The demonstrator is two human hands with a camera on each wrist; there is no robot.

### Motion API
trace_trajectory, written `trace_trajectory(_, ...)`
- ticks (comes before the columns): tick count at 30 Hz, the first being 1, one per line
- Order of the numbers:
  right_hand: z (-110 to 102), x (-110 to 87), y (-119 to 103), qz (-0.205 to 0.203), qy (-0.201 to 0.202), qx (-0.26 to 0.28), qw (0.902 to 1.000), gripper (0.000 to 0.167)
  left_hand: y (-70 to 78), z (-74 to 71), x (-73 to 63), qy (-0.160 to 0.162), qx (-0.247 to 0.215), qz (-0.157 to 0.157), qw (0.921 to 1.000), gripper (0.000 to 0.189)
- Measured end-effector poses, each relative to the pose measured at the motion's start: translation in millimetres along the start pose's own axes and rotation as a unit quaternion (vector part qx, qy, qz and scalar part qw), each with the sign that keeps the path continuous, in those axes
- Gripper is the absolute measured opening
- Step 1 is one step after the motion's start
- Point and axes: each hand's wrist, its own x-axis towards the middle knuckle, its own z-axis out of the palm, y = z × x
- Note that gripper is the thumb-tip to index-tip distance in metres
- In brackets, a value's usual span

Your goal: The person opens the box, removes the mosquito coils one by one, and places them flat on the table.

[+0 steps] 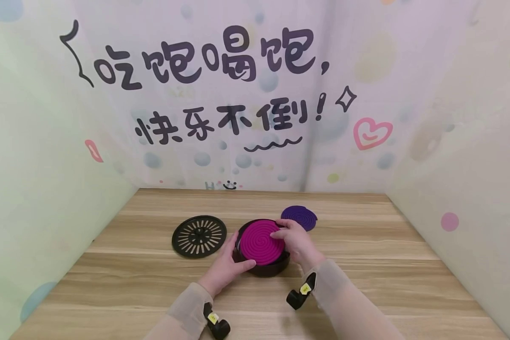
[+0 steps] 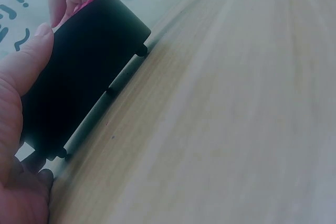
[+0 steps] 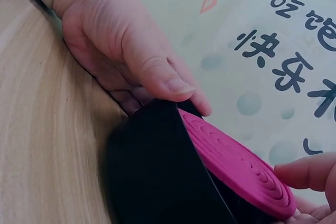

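A black round mosquito coil holder [image 1: 263, 270] with small feet stands on the wooden table. My left hand [image 1: 226, 268] grips it from the left, its thumb at the near rim. A pink mosquito coil [image 1: 261, 243] lies over the holder's opening; in the right wrist view it sits tilted, with one edge raised above the rim. My right hand [image 1: 296, 240] pinches that coil at its right side, thumb on top. The inside of the holder is mostly hidden under the coil.
A black slotted lid [image 1: 191, 236] lies on the table [image 1: 365, 264] to the left. Behind my right hand is a purple mosquito coil [image 1: 299, 216], lying flat. Printed cloth walls [image 1: 238, 165] enclose the table at the back and both sides.
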Motion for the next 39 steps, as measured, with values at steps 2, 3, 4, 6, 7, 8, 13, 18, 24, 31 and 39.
trace_trajectory(2, 0.3, 0.2, 0.1, 0.001, -0.005, 0.001, 1.0000, 0.056, 0.7, -0.2, -0.3, 0.000, -0.001, -0.001, 1.0000, 0.108)
trace_trajectory(3, 0.4, 0.3, 0.2, 0.003, -0.006, 0.001, 1.0000, 0.057, 1.2, -0.4, -0.4, 0.000, -0.001, -0.001, 1.0000, 0.108)
trace_trajectory(4, 0.4, 0.6, 0.6, 0.004, -0.006, 0.001, 1.0000, 0.058, 1.5, -0.5, -0.5, 0.000, -0.001, -0.001, 1.0000, 0.108)
trace_trajectory(6, 0.5, 0.8, 1.1, 0.003, -0.008, -0.003, 1.0000, 0.058, 2.0, -0.7, -0.7, -0.001, -0.002, -0.001, 1.0000, 0.108)
trace_trajectory(7, 0.5, 1.1, 1.5, 0.003, -0.008, -0.005, 0.9999, 0.059, 2.1, -0.7, -0.8, -0.001, -0.003, -0.001, 1.0000, 0.108)
trace_trajectory(8, 0.5, 1.4, 1.6, 0.005, -0.009, -0.005, 0.9999, 0.059, 2.2, -0.7, -0.9, -0.001, -0.003, -0.002, 1.0000, 0.108)
trace_trajectory(13, 0.5, 1.3, 1.9, 0.004, -0.022, -0.004, 0.9997, 0.061, 1.9, -0.2, -0.9, -0.002, -0.005, -0.003, 1.0000, 0.107)
trace_trajectory(18, 0.4, 0.4, 2.1, 0.001, -0.032, -0.001, 0.9995, 0.063, 1.2, 0.0, -0.7, -0.001, -0.004, -0.004, 1.0000, 0.107)
trace_trajectory(24, 0.9, 0.2, 2.7, -0.004, -0.030, 0.009, 0.9995, 0.061, 0.0, -0.2, -0.2, -0.002, -0.006, -0.002, 1.0000, 0.107)
trace_trajectory(31, -0.6, 2.1, 4.3, -0.002, -0.025, 0.030, 0.9992, 0.061, -1.6, -0.2, 0.5, -0.001, -0.006, 0.002, 1.0000, 0.107)
trace_trajectory(39, -2.0, 1.6, 3.3, -0.006, -0.023, 0.080, 0.9965, 0.061, -1.2, -0.1, 0.8, -0.001, -0.009, 0.002, 1.0000, 0.107)
